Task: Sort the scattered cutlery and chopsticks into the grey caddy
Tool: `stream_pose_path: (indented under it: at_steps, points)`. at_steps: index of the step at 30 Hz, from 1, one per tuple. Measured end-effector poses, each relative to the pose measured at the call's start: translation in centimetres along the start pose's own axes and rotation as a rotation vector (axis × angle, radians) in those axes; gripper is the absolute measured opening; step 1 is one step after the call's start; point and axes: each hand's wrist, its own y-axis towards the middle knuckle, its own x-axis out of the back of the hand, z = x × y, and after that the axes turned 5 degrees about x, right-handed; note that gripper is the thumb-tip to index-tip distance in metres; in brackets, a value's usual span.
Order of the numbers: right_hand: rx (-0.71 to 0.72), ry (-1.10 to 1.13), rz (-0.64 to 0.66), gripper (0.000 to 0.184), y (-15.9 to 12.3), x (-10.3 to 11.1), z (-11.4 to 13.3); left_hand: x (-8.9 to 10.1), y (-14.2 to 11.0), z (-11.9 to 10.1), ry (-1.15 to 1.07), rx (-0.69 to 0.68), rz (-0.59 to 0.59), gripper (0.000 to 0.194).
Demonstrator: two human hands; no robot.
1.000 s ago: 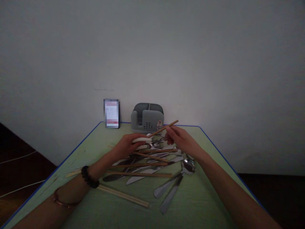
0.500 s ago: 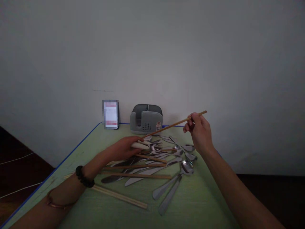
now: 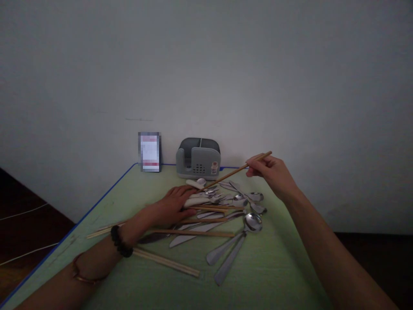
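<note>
The right hand is hovering over the table, its thumb and fingers pinching a chopstick near the upper end. The chopstick is slanting down leftward, ending just beside the left hand. That hand is lying palm down over the cutlery, fingers loosely extended; whether they are gripping anything is unclear. It is hiding several handles. Pixelation is masking the phone's screen. A grey holder is standing near the pale wall.
</note>
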Motion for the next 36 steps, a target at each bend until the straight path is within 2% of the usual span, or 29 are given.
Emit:
stream_pose_path:
  at_steps: [2, 5, 10, 14, 18, 20, 23, 26, 28, 32, 36]
  points:
    - [0.081, -0.067, -0.024, 0.028, -0.2, 0.0, 0.7, 0.0, 0.2, -0.2, 0.024, -0.004, -0.035, 0.054]
    - [0.243, -0.267, 0.025, 0.029, -1.0, -0.5, 2.3, 0.4, 0.4, 0.0, 0.018, -0.009, -0.055, 0.042]
    - [0.508, -0.489, 0.05, 0.032, -2.3, -1.3, 4.7, 0.7, 0.7, 1.4, -0.13, 0.053, -0.051, 0.04]
    - [0.599, -0.63, 0.044, 0.031, -2.6, -1.3, 4.8, 0.8, 0.8, 2.1, -0.224, 0.093, -0.053, 0.043]
    - [0.66, -0.742, 0.197, 0.026, -2.4, -1.4, 4.0, 1.0, 0.9, 1.9, -0.317, 0.134, -0.09, 0.048]
    - [0.649, -0.774, 0.291, 0.026, -2.4, -1.8, 3.5, 1.1, 1.0, 1.9, -0.336, 0.176, -0.115, 0.052]
    - [0.544, -0.838, 0.433, 0.025, -2.8, -3.0, 2.4, 1.0, 1.1, 2.1, -0.347, 0.222, -0.137, 0.057]
    - [0.396, -0.891, 0.625, 0.024, -3.3, -4.2, 0.3, 1.1, 1.2, 2.3, -0.345, 0.237, -0.174, 0.053]
    - [0.308, -0.913, 0.704, 0.028, -3.6, -4.7, -1.6, 1.1, 1.2, 2.4, -0.335, 0.22, -0.192, 0.047]
    - [0.126, -0.988, 0.762, 0.06, -3.9, -5.0, -5.0, 0.8, 1.3, 2.4, -0.256, 0.133, -0.212, 0.037]
    - [0.044, -1.009, 0.788, 0.077, -3.6, -4.4, -6.2, 0.2, 1.3, 3.0, -0.107, 0.053, -0.23, 0.034]
